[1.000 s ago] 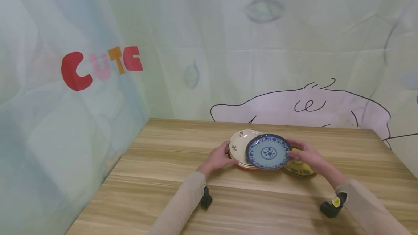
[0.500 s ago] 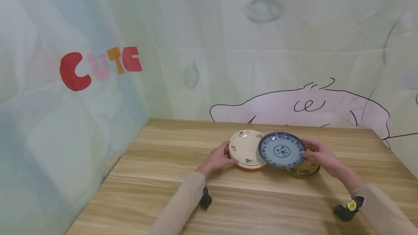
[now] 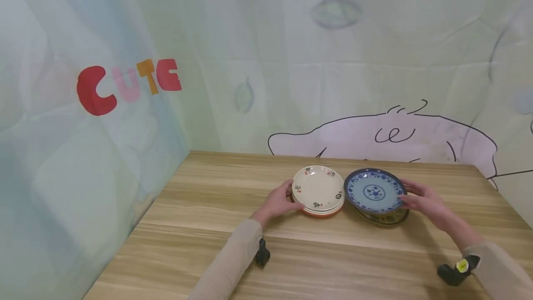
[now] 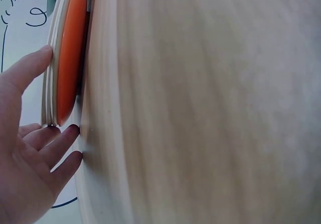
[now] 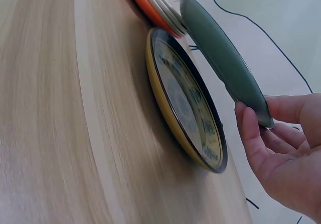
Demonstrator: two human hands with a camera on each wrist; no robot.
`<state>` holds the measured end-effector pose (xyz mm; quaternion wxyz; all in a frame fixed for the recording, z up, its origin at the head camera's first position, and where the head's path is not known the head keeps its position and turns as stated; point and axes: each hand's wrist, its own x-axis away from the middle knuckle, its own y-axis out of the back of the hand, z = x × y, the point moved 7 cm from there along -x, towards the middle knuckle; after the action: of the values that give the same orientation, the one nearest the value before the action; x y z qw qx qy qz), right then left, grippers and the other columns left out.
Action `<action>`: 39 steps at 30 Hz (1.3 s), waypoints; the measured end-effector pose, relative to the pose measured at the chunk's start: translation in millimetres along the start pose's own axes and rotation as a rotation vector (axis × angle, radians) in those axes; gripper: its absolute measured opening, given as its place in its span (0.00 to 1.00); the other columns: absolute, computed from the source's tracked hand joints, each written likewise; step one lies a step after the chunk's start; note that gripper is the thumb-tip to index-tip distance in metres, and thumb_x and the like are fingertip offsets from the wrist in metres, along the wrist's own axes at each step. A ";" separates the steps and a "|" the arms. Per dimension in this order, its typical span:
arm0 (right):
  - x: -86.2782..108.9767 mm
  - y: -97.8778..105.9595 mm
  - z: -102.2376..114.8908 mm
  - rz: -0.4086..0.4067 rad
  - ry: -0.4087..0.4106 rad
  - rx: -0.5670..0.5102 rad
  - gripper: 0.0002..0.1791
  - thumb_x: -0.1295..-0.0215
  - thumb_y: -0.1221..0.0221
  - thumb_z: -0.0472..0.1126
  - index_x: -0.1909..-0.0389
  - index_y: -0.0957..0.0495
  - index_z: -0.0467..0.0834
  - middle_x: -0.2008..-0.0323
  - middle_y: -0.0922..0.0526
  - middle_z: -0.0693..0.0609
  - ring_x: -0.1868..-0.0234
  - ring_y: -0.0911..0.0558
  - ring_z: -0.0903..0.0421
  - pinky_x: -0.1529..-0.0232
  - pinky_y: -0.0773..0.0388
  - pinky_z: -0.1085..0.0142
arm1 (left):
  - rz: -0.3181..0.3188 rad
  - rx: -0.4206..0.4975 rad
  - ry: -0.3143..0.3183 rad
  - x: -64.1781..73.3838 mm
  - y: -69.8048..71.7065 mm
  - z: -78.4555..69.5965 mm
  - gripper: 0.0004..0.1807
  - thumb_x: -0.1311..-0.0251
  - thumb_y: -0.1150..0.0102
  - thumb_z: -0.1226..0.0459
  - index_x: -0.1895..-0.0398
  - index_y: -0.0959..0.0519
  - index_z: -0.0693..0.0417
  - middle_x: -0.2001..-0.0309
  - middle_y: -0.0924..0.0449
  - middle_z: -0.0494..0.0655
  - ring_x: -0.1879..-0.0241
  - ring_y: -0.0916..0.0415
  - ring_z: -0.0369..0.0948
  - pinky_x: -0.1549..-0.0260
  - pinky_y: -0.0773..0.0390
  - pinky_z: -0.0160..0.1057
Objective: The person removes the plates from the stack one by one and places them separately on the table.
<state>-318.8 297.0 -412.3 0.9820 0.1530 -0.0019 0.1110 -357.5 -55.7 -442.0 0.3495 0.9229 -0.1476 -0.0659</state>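
Head view: my right hand [image 3: 426,200] pinches the near-right rim of a round blue-and-white patterned plate [image 3: 374,192], thumb above, fingers beneath. It extends leftward from that hand; being round, it has no long axis. What matters is its height over the round yellow plate with a dark rim [image 5: 178,101], lying on the wooden tabletop [image 3: 233,189]: from my right wrist, a gap shows between the held plate's green underside [image 5: 223,53] and that one. My left hand [image 3: 278,202], fingers loosely extended, rests against the left edge of a stack of round cream plates [image 3: 317,191], orange underneath. Whether the blue plate's left rim touches this stack, I cannot tell.
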 end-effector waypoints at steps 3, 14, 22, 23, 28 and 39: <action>3.5 6.7 -1.4 -0.013 0.006 0.022 0.36 0.35 0.50 0.35 0.36 0.59 0.23 0.40 0.50 0.21 0.63 0.23 0.71 0.57 0.21 0.69 | 0.003 -0.002 0.003 -0.7 -0.6 0.6 0.49 0.56 0.31 0.53 0.33 0.45 0.60 0.43 0.29 0.56 0.45 0.30 0.46 0.41 0.36 0.44; 18.1 36.7 -16.0 -0.051 -0.050 0.095 0.38 0.34 0.50 0.38 0.36 0.61 0.23 0.41 0.49 0.22 0.63 0.23 0.71 0.58 0.21 0.68 | 0.008 -0.001 0.002 -0.9 -0.2 0.8 0.50 0.56 0.31 0.52 0.33 0.46 0.61 0.42 0.30 0.56 0.44 0.31 0.46 0.40 0.37 0.44; 32.1 59.0 -29.8 -0.087 -0.098 0.162 0.39 0.32 0.51 0.43 0.36 0.61 0.23 0.40 0.53 0.21 0.64 0.26 0.76 0.60 0.21 0.72 | 0.010 0.004 0.000 -1.5 -1.1 1.6 0.50 0.56 0.31 0.52 0.33 0.46 0.62 0.42 0.31 0.56 0.44 0.31 0.46 0.40 0.37 0.44; 33.2 61.7 -31.9 -0.091 -0.096 0.164 0.39 0.32 0.51 0.43 0.36 0.61 0.23 0.40 0.53 0.21 0.64 0.26 0.76 0.60 0.22 0.73 | 0.009 0.005 0.001 -1.5 -1.1 1.7 0.50 0.56 0.31 0.52 0.33 0.46 0.61 0.42 0.31 0.56 0.44 0.31 0.46 0.40 0.37 0.43; 39.7 76.3 -43.3 -0.137 -0.078 0.142 0.37 0.33 0.50 0.41 0.34 0.58 0.27 0.43 0.43 0.23 0.66 0.25 0.75 0.62 0.22 0.76 | 0.007 0.000 0.003 -1.3 -0.7 0.8 0.50 0.57 0.31 0.52 0.33 0.46 0.61 0.42 0.30 0.57 0.44 0.31 0.46 0.40 0.37 0.44; 57.1 94.8 -60.0 -0.238 -0.132 0.140 0.39 0.33 0.50 0.41 0.36 0.62 0.24 0.48 0.36 0.25 0.68 0.25 0.75 0.63 0.21 0.73 | 0.011 -0.022 0.025 0.4 -0.9 0.4 0.50 0.56 0.32 0.51 0.33 0.46 0.59 0.42 0.31 0.55 0.43 0.32 0.46 0.39 0.38 0.44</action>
<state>-285.6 415.4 -438.9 0.9729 0.2270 -0.0404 -0.0166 -357.0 -55.4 -443.0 0.3617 0.9190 -0.1476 -0.0539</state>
